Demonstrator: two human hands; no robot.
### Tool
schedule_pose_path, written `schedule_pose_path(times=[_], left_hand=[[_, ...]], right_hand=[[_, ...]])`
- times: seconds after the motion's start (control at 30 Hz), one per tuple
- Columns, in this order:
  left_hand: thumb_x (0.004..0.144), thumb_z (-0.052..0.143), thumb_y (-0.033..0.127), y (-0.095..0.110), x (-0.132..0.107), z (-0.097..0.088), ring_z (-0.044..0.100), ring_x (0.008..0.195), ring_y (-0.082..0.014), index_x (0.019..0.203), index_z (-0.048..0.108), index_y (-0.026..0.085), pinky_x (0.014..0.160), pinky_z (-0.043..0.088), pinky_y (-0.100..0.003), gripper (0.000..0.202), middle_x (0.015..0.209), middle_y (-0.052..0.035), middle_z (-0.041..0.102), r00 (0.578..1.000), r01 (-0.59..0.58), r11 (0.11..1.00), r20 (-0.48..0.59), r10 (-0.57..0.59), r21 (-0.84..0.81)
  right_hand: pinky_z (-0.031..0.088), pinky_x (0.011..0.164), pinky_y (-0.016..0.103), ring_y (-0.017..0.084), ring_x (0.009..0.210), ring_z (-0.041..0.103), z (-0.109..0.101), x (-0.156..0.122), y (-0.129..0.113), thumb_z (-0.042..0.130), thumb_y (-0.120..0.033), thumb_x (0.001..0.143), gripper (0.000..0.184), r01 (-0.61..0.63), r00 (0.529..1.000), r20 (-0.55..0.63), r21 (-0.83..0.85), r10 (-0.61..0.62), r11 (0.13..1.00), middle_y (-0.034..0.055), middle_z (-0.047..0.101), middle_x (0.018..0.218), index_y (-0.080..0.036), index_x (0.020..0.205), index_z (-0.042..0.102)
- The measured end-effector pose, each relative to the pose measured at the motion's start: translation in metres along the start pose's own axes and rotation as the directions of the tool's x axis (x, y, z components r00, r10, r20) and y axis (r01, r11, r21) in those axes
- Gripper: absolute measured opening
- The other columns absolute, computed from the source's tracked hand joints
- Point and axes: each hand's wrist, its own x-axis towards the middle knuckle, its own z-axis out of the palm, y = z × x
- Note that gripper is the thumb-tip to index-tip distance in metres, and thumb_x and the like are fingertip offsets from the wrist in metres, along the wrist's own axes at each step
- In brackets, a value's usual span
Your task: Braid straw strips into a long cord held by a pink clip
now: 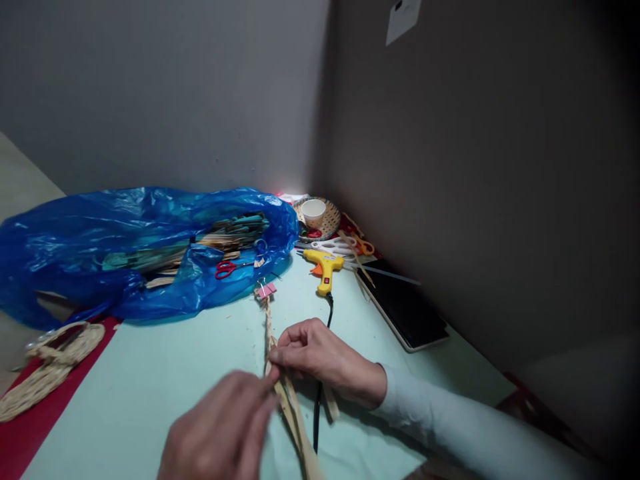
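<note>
Nearest: left hand, low centre, motion-blurred. Fingers bent and drawn in narrow, tips beside the other hand's; cannot tell whether they grip a strip.

Right hand just beyond, light sleeve, entering from the right. Thumb and forefinger pinched on the near end of a thin pale braid, where the plaited part gives way to loose flat strips. Strips run toward the camera, past the left hand. Braid lies mid-bench, running away from the hands to a pink binder clip at its far end.

Bench: pale green top. Yellow glue gun on its side beyond the right hand; black cord passes behind that hand and on toward the camera. Dark flat slab to the right.

Far left, large blue plastic bag with a bundle of strips; red-handled scissors by the bundle. White bowl on a woven tray near the wall corner. Plaited coil at left edge, over red cloth.
</note>
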Motion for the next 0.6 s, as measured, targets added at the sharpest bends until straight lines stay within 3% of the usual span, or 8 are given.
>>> schedule_pose_path(times=[0.03,0.07,0.1,0.13,0.2,0.3,0.43,0.6], left_hand=[[0.093,0.050,0.033,-0.004,0.008,-0.004,0.066,0.084,-0.0195,0.096,0.066,0.022,0.077,0.046,-0.027,0.020,0.091,-0.0038,0.072,0.978,0.204,0.967,0.060,-0.197,-0.154],[0.091,0.055,0.037,-0.007,0.016,-0.006,0.066,0.089,-0.0196,0.099,0.066,0.023,0.079,0.046,-0.026,0.019,0.095,-0.0028,0.072,0.908,0.416,0.866,0.183,-0.378,-0.276],[0.089,0.057,0.040,-0.009,0.024,-0.007,0.065,0.091,-0.0194,0.105,0.065,0.024,0.079,0.047,-0.025,0.024,0.096,-0.0024,0.072,0.817,0.568,0.724,0.374,-0.438,-0.392],[0.087,0.059,0.042,-0.010,0.031,-0.006,0.064,0.089,-0.0195,0.106,0.065,0.023,0.078,0.048,-0.026,0.027,0.095,-0.0027,0.071,0.757,0.647,0.582,0.508,-0.411,-0.493],[0.082,0.064,0.042,-0.010,0.041,0.000,0.062,0.082,-0.0180,0.102,0.067,0.020,0.074,0.049,-0.025,0.030,0.084,-0.0021,0.069,0.653,0.757,0.295,0.659,-0.375,-0.582],[0.079,0.070,0.040,-0.009,0.042,0.012,0.055,0.067,-0.0125,0.099,0.068,0.018,0.067,0.046,-0.021,0.030,0.069,0.0021,0.060,0.580,0.794,0.061,0.724,-0.373,-0.604],[0.084,0.065,0.040,-0.018,0.039,0.014,0.038,0.054,-0.0074,0.105,0.066,0.019,0.051,0.031,-0.017,0.030,0.064,0.0065,0.047,0.605,0.792,0.118,0.742,-0.288,-0.600],[0.083,0.065,0.032,-0.029,0.045,0.004,0.039,0.053,-0.0064,0.091,0.068,0.015,0.049,0.030,-0.018,0.019,0.074,0.0014,0.059,0.629,0.766,0.353,0.738,-0.244,-0.537]], right_hand=[[0.021,0.045,0.021,0.006,0.048,0.033,-0.001,0.000,0.001,0.061,-0.023,0.080,0.019,0.003,1.000,0.011,0.016,-0.003,1.000,0.0024,0.061,0.062,-0.009,0.068,0.064],[0.021,0.045,0.021,0.006,0.049,0.033,-0.001,0.000,0.001,0.061,-0.024,0.079,0.018,0.002,1.000,0.010,0.028,-0.002,1.000,0.0030,0.061,0.063,-0.010,0.067,0.063],[0.021,0.045,0.021,0.006,0.049,0.033,-0.002,0.001,0.002,0.062,-0.024,0.078,0.018,-0.004,1.000,0.006,0.039,0.003,0.999,0.0031,0.061,0.063,-0.010,0.067,0.062],[0.021,0.045,0.020,0.006,0.050,0.035,-0.002,0.001,0.003,0.062,-0.024,0.076,0.017,-0.010,1.000,0.001,0.044,0.010,0.999,0.0026,0.060,0.062,-0.011,0.066,0.061],[0.021,0.045,0.020,0.006,0.049,0.036,-0.003,0.001,0.003,0.062,-0.024,0.075,0.016,-0.023,1.000,-0.013,0.040,0.024,0.999,0.0006,0.056,0.058,-0.012,0.065,0.058],[0.020,0.044,0.020,0.006,0.046,0.035,-0.003,0.000,0.001,0.060,-0.023,0.075,0.015,-0.047,0.999,-0.028,0.016,0.047,0.999,-0.0022,0.052,0.054,-0.013,0.066,0.057],[0.020,0.044,0.020,0.006,0.045,0.032,-0.001,-0.003,-0.002,0.059,-0.020,0.076,0.012,-0.066,0.997,-0.032,0.006,0.066,0.998,-0.0058,0.044,0.049,-0.013,0.067,0.055],[0.023,0.047,0.020,0.006,0.049,0.033,-0.001,-0.003,-0.001,0.060,-0.021,0.075,0.013,-0.017,0.999,-0.030,-0.039,0.015,0.999,-0.0014,0.056,0.057,-0.013,0.067,0.055]])
